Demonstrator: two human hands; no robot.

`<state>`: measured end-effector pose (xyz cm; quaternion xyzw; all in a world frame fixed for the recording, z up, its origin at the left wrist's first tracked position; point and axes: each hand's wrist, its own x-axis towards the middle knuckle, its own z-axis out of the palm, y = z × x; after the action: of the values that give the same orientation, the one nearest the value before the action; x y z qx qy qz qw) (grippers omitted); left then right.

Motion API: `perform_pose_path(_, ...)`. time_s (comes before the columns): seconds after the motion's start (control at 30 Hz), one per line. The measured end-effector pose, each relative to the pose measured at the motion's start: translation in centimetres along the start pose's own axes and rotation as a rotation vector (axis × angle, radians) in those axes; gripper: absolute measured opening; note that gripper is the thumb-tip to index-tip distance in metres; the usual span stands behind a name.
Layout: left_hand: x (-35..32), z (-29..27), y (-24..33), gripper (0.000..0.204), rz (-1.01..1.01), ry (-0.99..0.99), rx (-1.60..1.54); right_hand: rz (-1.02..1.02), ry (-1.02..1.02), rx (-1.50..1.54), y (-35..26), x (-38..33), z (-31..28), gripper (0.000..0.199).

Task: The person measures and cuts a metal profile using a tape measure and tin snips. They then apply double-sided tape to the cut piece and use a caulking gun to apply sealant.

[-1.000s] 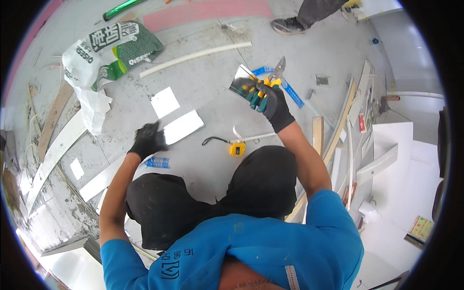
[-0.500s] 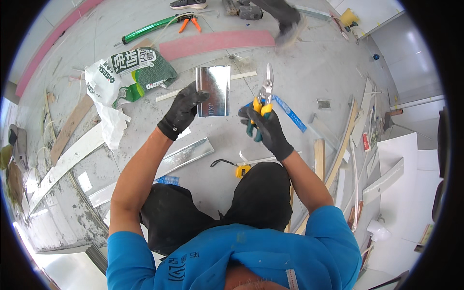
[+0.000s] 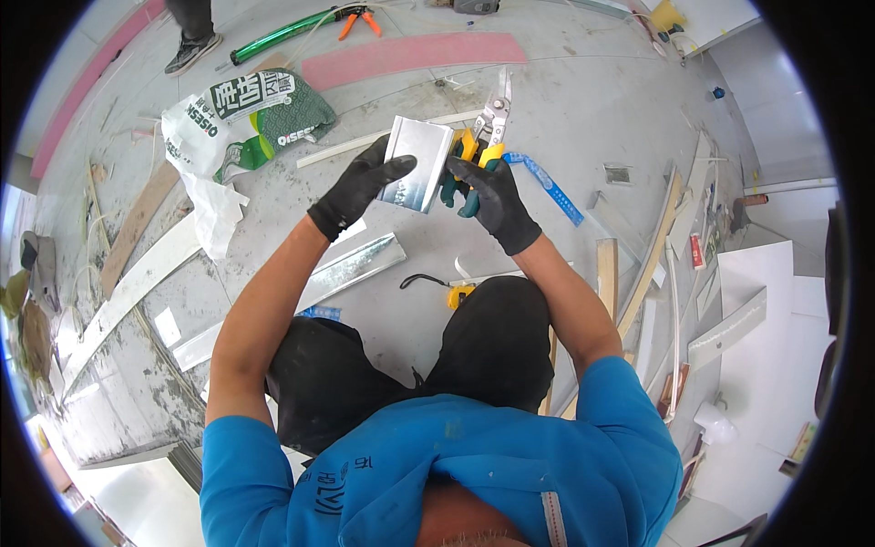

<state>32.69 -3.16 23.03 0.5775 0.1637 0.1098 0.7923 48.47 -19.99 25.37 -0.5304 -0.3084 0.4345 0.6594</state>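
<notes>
My left hand (image 3: 366,180), in a black glove, grips a short piece of shiny metal channel (image 3: 421,157) by its left edge, thumb on its face. The piece is tilted, with raised lips along its sides. In my gloved right hand (image 3: 492,199) is a pair of tin snips (image 3: 493,123) with yellow and green handles, its blades pointing away from me. The snips are close to the right edge of the metal; whether they touch it I cannot tell. Between my knees and hands lies a yellow tape measure (image 3: 460,295) with a black strap.
A longer metal channel (image 3: 355,266) lies left of the tape. Farther off are a white and green sack (image 3: 260,123), a pink strip (image 3: 415,58) and a green caulking gun (image 3: 283,36). Wooden strips (image 3: 649,260) lie at right. Another person's shoe (image 3: 193,55) shows at far left.
The metal piece has tilted and shifted right, and the snips have come left toward it. The other person has walked from the far right to the far left.
</notes>
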Motion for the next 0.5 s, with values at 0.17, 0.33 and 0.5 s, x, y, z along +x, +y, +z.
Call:
perform_pose_path(0.17, 0.3, 1.5, -0.6, 0.104, 0.092, 0.180, 0.453, -0.101, 0.027, -0.162, 0.9, -0.2, 0.1, 0.018)
perform_pose_path(0.33, 0.1, 3.7, 0.1, 0.084, 0.239, 0.263, 0.546, 0.011, 0.009, -0.119, 1.2, -0.9, 0.7, 0.030)
perform_pose_path(0.5, 0.1, 3.8, 1.3, 0.072, 0.122, 0.139, -0.058, -0.031, -0.068, -0.157, 0.0, -1.4, 2.1, 0.037)
